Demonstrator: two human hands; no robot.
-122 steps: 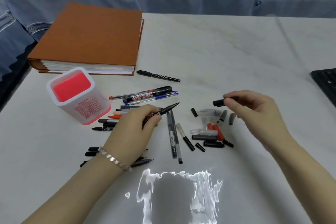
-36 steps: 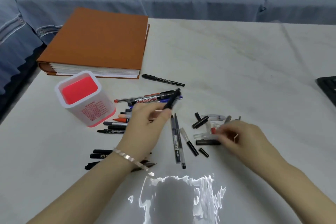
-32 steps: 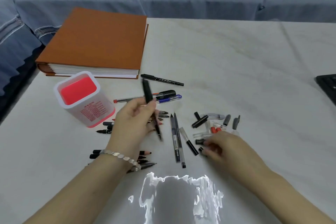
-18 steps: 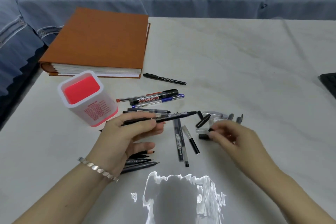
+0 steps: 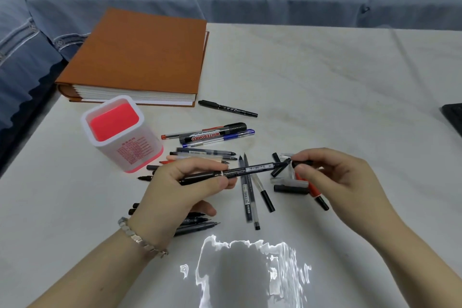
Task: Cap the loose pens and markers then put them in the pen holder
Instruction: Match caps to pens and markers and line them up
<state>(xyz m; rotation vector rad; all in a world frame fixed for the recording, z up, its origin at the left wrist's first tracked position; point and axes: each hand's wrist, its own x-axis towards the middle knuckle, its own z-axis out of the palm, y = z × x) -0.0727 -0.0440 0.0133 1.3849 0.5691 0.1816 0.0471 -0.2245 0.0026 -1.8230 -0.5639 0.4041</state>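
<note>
My left hand (image 5: 180,190) grips a thin black pen (image 5: 250,170) that lies nearly level, its tip pointing right. My right hand (image 5: 332,177) pinches a small black cap (image 5: 301,163) right at that tip. The white pen holder (image 5: 120,132) with a pink inside stands to the left and holds nothing. Loose pens and markers lie between the holder and my hands, among them a whiteboard marker (image 5: 212,134). Several loose caps (image 5: 290,189) lie under my right hand. More pens (image 5: 197,226) lie partly hidden under my left wrist.
An orange album (image 5: 140,57) lies at the back left beside a capped black pen (image 5: 227,108). A dark keyboard corner (image 5: 453,117) shows at the right edge. Blue sofa cushions run behind the white table (image 5: 325,70).
My left hand turned the black pen from upright to level and lifted it. My right hand picked a small black cap from the pile and brought it up to the pen's tip.
</note>
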